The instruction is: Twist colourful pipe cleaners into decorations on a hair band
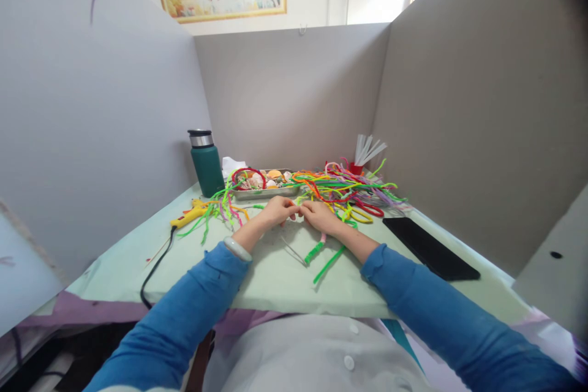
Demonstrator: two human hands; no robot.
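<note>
Fingers (308,208) of both hands curl inward and meet at the tips over the middle of the table (275,288), the left hand (278,211) and right hand (320,216) nearly touching; they look pinched, but whatever may be between them is too small to make out, so whether either grips anything cannot be told. Fuzzy coloured stems (340,185) lie heaped just beyond the right hand, in green, yellow, orange, red and purple. Near the right forearm, on the side toward the person, lie a green-wrapped piece (315,252) with a pink end and a straight green stem (329,265), with a thin rod (293,250) beside them. Beyond the left hand stands a metal tray (266,194) of shell-like pieces, a red loop (248,169) resting across its left part. Farther left are more loose stems (225,205), a yellow glue gun (189,215) with a black cord (158,263), and an upright teal bottle (208,168). A flat black slab (429,248) lies to the right, and white sticks (366,150) stand in a red cup (355,169) behind the heap.
</note>
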